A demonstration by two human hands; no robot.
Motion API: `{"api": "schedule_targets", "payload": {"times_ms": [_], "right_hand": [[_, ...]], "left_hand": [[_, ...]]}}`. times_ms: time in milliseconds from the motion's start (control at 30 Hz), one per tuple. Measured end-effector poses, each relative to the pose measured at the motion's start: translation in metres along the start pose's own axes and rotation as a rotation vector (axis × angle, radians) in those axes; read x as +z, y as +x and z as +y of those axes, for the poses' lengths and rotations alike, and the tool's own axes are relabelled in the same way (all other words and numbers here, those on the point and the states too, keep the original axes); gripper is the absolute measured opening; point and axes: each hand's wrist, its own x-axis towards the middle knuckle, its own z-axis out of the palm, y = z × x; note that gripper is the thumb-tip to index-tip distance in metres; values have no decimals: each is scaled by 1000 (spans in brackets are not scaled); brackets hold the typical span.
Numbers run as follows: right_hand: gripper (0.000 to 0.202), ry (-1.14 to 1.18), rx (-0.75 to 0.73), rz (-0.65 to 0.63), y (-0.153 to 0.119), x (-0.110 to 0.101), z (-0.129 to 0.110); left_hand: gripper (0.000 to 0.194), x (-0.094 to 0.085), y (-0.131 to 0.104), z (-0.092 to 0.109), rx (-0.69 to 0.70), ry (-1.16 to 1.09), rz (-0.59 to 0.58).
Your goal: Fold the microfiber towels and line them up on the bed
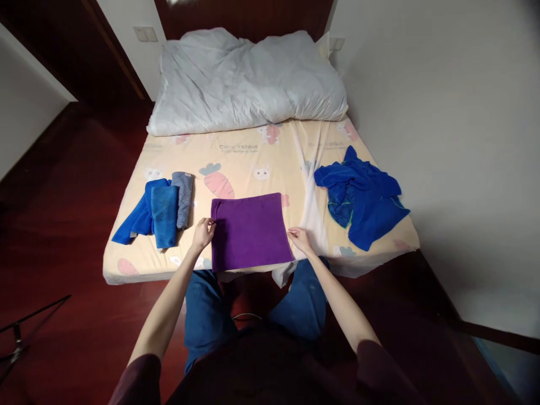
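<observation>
A purple towel [252, 232] lies spread as a near rectangle at the front edge of the bed, its lower edge reaching the mattress rim. My left hand [203, 234] pinches the towel's left edge, thumb and fingers brought together. At the opposite side, my right hand [300, 239] has its fingertips closed at the towel's right edge. Left of the towel lie rolled or folded cloths: a blue towel [165, 214] on top of a brighter blue cloth [137, 220], beside a grey one [184, 199]. A crumpled blue cloth with green edging [366, 194] rests on the right.
The bed [261, 157] has a cream sheet printed with carrots and rabbits. A bunched white quilt [248, 84] covers its head end. A wall [455, 169] stands close on the right. Dark red floor [71, 225] and a thin black stand [17, 332] are at the left.
</observation>
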Motion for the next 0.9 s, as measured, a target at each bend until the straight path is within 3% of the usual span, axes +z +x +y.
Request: {"api": "schedule_targets", "payload": {"times_ms": [167, 300, 500, 667, 800, 900], "right_hand": [[39, -294, -316, 61, 65, 28, -34], [48, -524, -417, -21, 99, 57, -62], [53, -694, -421, -135, 119, 90, -74], [58, -678, -379, -152, 134, 94, -60], [61, -662, -400, -108, 129, 91, -58], [61, -681, -449, -83, 112, 97, -69]], "left_hand": [[30, 18, 95, -8, 39, 83, -27], [31, 33, 133, -23, 23, 154, -90], [25, 36, 152, -37, -24, 202, -135], [28, 38, 160, -37, -114, 203, -43], [33, 44, 152, -23, -170, 206, -14], [41, 52, 132, 2, -87, 261, 8]]}}
